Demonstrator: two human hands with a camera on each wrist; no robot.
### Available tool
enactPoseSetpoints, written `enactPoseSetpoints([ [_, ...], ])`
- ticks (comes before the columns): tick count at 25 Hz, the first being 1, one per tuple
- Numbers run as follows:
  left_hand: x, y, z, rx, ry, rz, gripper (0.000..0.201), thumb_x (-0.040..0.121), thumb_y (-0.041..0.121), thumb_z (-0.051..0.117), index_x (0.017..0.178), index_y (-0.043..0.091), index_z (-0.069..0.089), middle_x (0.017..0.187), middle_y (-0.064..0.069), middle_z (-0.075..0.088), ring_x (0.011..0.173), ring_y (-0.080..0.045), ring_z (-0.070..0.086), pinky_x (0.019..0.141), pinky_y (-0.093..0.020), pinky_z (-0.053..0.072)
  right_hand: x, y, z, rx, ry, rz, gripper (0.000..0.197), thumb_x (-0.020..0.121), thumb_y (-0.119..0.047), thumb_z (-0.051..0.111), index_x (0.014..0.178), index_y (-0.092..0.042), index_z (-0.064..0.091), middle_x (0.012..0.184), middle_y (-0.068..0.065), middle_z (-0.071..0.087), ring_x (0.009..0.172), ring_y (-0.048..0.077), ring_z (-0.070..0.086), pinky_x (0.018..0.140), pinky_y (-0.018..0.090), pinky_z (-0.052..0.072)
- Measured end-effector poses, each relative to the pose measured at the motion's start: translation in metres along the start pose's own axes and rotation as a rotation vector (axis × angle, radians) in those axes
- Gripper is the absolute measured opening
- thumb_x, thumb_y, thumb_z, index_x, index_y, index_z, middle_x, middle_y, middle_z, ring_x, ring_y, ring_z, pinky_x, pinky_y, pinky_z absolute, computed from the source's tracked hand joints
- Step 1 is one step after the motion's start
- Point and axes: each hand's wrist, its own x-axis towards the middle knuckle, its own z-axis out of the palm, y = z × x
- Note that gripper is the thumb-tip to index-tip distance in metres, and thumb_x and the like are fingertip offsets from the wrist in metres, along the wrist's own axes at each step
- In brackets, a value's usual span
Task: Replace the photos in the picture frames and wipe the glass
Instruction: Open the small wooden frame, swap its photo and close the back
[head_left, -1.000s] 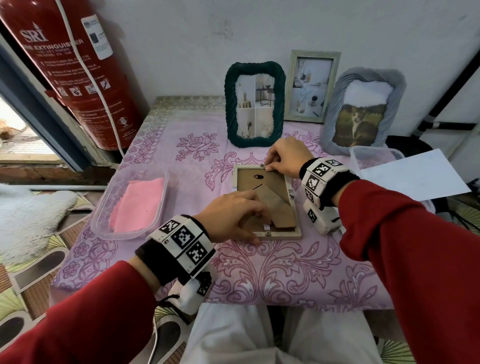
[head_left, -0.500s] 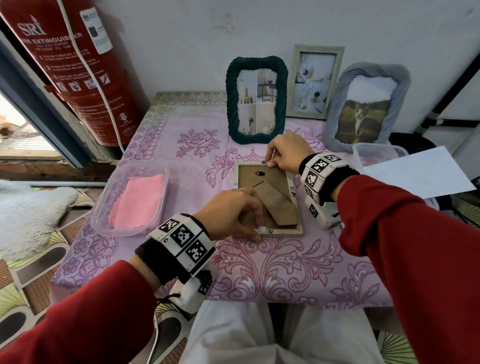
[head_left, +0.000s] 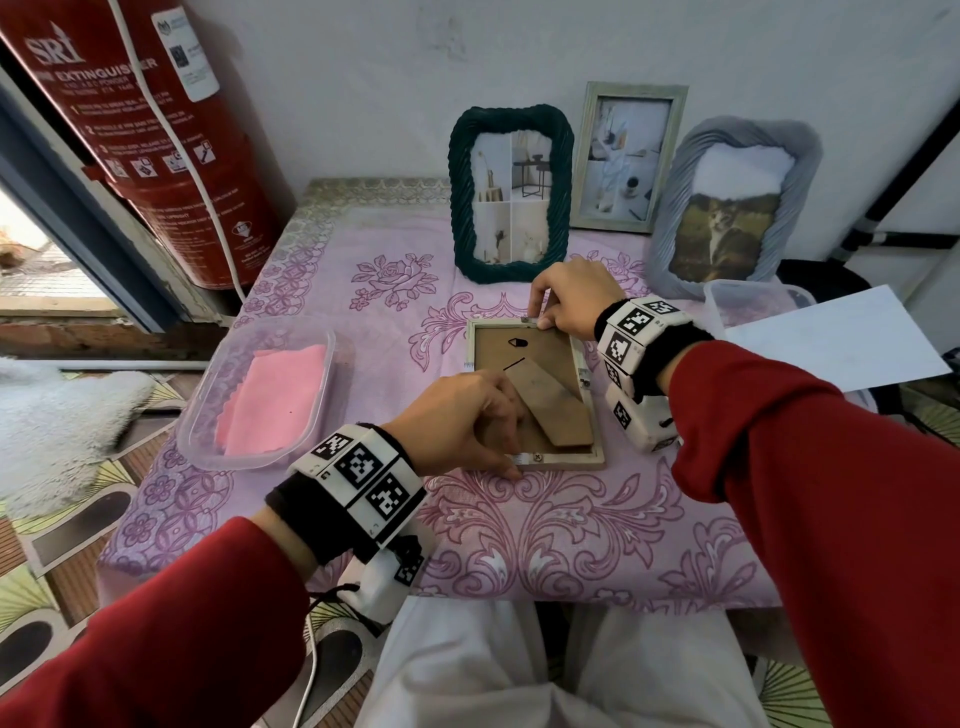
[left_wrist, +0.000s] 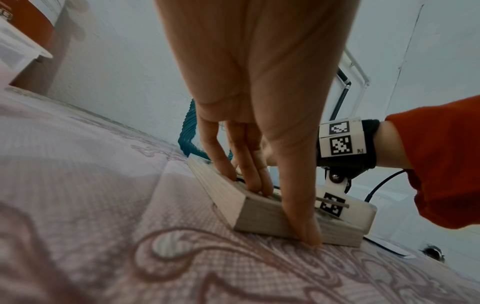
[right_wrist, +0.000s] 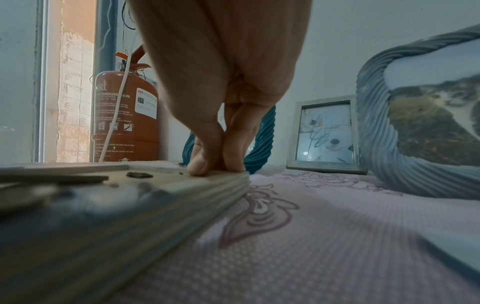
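A pale wooden picture frame (head_left: 521, 358) lies face down on the pink tablecloth, its brown backing and folded stand (head_left: 550, 410) facing up. My left hand (head_left: 511, 452) grips its near left corner: in the left wrist view the fingers (left_wrist: 253, 185) press on the back and the thumb lies against the outer edge of the frame (left_wrist: 262, 216). My right hand (head_left: 543, 314) is at the far edge, thumb and forefinger pinching a small metal clip (head_left: 530, 321). In the right wrist view the right hand's (right_wrist: 217, 166) fingertips meet on top of the frame (right_wrist: 155, 195).
Three frames stand against the wall: green (head_left: 511, 195), pale wood (head_left: 626, 156), grey with a cat photo (head_left: 727, 208). A clear tub (head_left: 208, 395) holds a pink cloth (head_left: 278, 400) at left. Another tub (head_left: 748, 301) and a white sheet (head_left: 841, 338) lie right. A fire extinguisher (head_left: 156, 130) stands back left.
My left hand slid from the stand to the frame's near left corner. The right hand stayed at the far edge, working at the clip.
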Motion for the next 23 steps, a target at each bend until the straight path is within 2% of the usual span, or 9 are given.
enactPoseSetpoints([
  [8,-0.002,0.002,0.0,0.011,-0.005,-0.001,0.02,0.062,0.028,0.084,0.064,0.026,0.065,0.105,0.008,0.058,0.095,-0.009,0.055,0.081,-0.023,0.043,-0.001,0.002,0.003,0.02,0.018,0.038,0.013,0.074,-0.015,0.075,0.084,-0.022,0.072,0.084,0.001,0.072,0.089,0.019,0.065,0.084,0.032,0.051],
  [11,-0.003,0.004,0.0,0.021,0.002,-0.002,0.03,0.063,0.027,0.084,0.057,0.033,0.055,0.106,0.007,0.058,0.095,-0.009,0.055,0.081,-0.022,0.043,-0.004,0.001,0.008,0.009,0.05,0.041,0.012,0.078,-0.013,0.071,0.085,-0.022,0.071,0.083,-0.001,0.072,0.091,0.02,0.063,0.077,0.028,0.046],
  [13,-0.003,0.006,0.001,0.018,0.004,-0.002,0.035,0.063,0.025,0.084,0.054,0.034,0.051,0.106,0.006,0.057,0.094,-0.009,0.055,0.079,-0.02,0.042,-0.007,0.0,0.009,0.002,0.061,0.033,0.014,0.08,-0.01,0.069,0.088,-0.021,0.07,0.085,0.0,0.073,0.092,0.02,0.064,0.078,0.028,0.048],
  [15,-0.005,0.009,0.001,0.009,-0.013,0.0,0.033,0.063,0.024,0.084,0.055,0.032,0.054,0.106,0.005,0.057,0.093,-0.01,0.055,0.08,-0.022,0.044,-0.012,0.0,0.008,0.009,0.046,0.023,0.015,0.08,-0.01,0.068,0.091,-0.02,0.07,0.091,0.002,0.073,0.092,0.021,0.065,0.083,0.031,0.051],
  [18,-0.01,0.011,-0.001,0.019,-0.054,0.02,0.016,0.066,0.028,0.083,0.065,0.023,0.067,0.109,0.004,0.058,0.097,-0.009,0.056,0.085,-0.026,0.046,-0.022,0.005,0.005,0.078,-0.009,-0.002,0.021,0.083,-0.008,0.065,0.102,-0.015,0.069,0.104,0.005,0.07,0.099,0.021,0.063,0.089,0.033,0.05],
  [20,-0.01,0.008,-0.005,0.039,0.028,0.025,0.018,0.072,0.033,0.077,0.081,0.017,0.073,0.111,0.003,0.058,0.099,-0.008,0.056,0.088,-0.025,0.045,-0.031,0.007,0.002,0.144,-0.039,-0.026,0.028,0.084,-0.008,0.063,0.113,-0.009,0.064,0.116,0.009,0.065,0.108,0.021,0.059,0.094,0.029,0.046],
  [23,-0.005,0.001,-0.014,0.064,0.31,-0.102,0.024,0.081,0.028,0.069,0.1,0.014,0.07,0.109,-0.002,0.059,0.096,-0.009,0.054,0.084,-0.022,0.044,-0.051,0.002,0.0,0.187,0.027,-0.075,0.032,0.086,-0.01,0.06,0.118,-0.004,0.06,0.12,0.013,0.062,0.108,0.021,0.056,0.089,0.023,0.04],
])
